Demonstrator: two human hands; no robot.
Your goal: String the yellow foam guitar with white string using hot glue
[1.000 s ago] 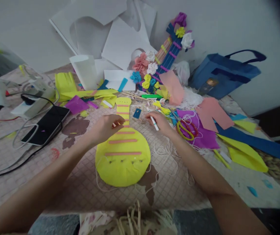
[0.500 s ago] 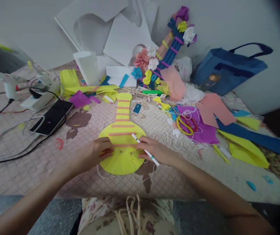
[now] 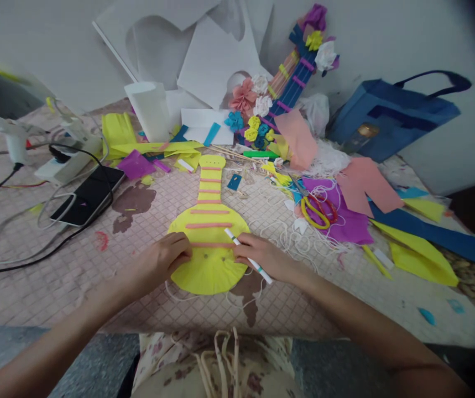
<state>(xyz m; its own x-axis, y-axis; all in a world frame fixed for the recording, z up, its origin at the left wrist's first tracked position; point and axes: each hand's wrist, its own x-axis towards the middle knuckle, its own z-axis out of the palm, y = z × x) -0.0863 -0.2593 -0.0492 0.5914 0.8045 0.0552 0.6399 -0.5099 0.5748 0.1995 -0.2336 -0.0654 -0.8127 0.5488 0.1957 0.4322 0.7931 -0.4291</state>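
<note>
A yellow crepe-paper banjo shape (image 3: 208,275) lies flat on the table, its narrow neck pointing away from me. Pink strips cross its neck and round body, and two small dark holes show in the lower body. My left hand (image 3: 170,255) has its fingers curled closed on the body's left edge; the fingertips are partly hidden. On the right edge rests my right hand (image 3: 264,257), closed, with a slim white marker (image 3: 262,272) held slantwise in it. White string (image 3: 187,299) trails out from beneath the body.
A glue gun (image 3: 11,141), a power strip (image 3: 65,171) and a phone (image 3: 90,196) with cables lie left. Scissors (image 3: 315,213), purple paper (image 3: 351,221) and tangled string (image 3: 287,235) lie right. Behind stand a flower-decorated paper guitar (image 3: 289,91) and a blue bag (image 3: 395,119).
The view has shifted very slightly. Both hands stay at the edges of the yellow banjo shape, and the marker remains in my right hand.
</note>
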